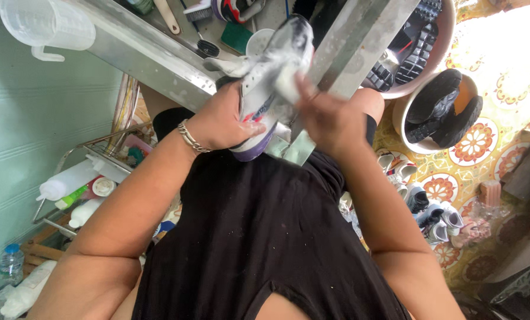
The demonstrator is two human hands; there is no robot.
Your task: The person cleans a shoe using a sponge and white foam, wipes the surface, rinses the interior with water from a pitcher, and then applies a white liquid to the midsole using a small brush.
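While the left hand (220, 121) grips the white and purple shoe (271, 77) above the metal table (158, 65), the right hand (324, 115) presses what seems a white sponge (289, 83) on its foamy side, so the washing looks underway, not finished.

One head-worn camera looks steeply down, close over the hands and lap

One sneaker (269, 71), two basins (444, 35) (399, 112), two hands (220, 121) (327, 118).
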